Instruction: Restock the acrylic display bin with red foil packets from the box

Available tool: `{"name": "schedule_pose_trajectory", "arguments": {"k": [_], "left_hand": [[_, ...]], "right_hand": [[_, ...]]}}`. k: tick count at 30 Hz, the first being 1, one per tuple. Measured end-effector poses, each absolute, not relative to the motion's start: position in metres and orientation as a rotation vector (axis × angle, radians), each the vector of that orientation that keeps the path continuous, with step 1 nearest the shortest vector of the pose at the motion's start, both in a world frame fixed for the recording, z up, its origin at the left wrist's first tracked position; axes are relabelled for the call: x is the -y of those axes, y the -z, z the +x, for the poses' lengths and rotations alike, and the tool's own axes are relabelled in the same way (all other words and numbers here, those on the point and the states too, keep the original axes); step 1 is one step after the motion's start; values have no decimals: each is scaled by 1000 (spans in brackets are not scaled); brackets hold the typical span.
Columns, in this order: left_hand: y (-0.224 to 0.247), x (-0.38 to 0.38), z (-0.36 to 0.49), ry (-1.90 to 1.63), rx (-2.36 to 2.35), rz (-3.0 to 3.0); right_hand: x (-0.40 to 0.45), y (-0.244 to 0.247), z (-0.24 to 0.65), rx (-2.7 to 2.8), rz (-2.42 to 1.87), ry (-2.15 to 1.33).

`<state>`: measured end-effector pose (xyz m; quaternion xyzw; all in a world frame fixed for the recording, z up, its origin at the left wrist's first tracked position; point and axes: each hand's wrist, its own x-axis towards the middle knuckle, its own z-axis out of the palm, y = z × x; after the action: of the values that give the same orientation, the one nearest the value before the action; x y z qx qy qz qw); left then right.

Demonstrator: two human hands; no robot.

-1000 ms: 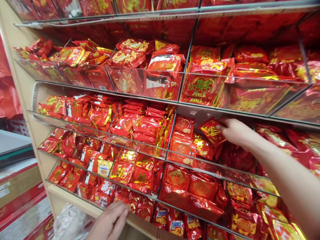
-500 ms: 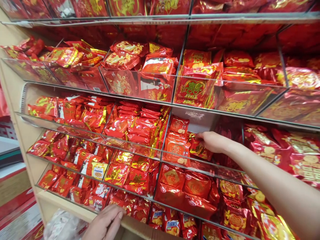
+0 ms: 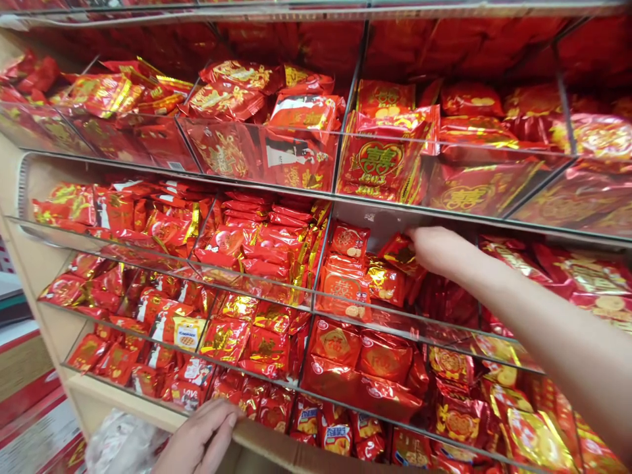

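My right hand [image 3: 437,250] reaches into a middle-shelf compartment. Its fingers pinch the edge of a small red-and-gold snack packet [image 3: 399,253], which is tilted above another shiny packet [image 3: 385,282]. To the left, in the same compartment, stand red biscuit packets [image 3: 343,289] with a double-character print. At the bottom, my left hand [image 3: 197,438] has its fingers together at the corner of an open brown cardboard box [image 3: 291,454]; part of its grip is hidden. The inside of the box hardly shows.
Clear plastic dividers and front panels split the shelf rack [image 3: 74,395] into compartments filled with red packets. A panel [image 3: 395,321] runs below my right forearm, and a shelf edge [image 3: 444,214] lies above it. A clear plastic bag [image 3: 121,441] and stacked cartons [image 3: 34,401] are at lower left.
My right hand has moved up and to the right with a packet, so the packet beneath shows more. My left hand stays by the box corner. The view has shifted slightly.
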<state>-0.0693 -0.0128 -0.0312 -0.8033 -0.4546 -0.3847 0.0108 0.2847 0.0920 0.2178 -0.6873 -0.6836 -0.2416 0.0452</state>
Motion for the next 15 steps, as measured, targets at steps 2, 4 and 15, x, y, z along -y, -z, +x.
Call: {"name": "schedule_pose_trajectory", "arguments": {"k": [2,4,15], "left_hand": [[31,13,-69,1217,1403,-2500],[31,13,-69,1217,1411,-2517],[35,15,-70,1192,1643,-2681]], "right_hand": [[-101,-223,283,2002,-2177,746],[-114,-227,281,1950,-2184,745],[-167,-215,280,1918,-2083,600]]}}
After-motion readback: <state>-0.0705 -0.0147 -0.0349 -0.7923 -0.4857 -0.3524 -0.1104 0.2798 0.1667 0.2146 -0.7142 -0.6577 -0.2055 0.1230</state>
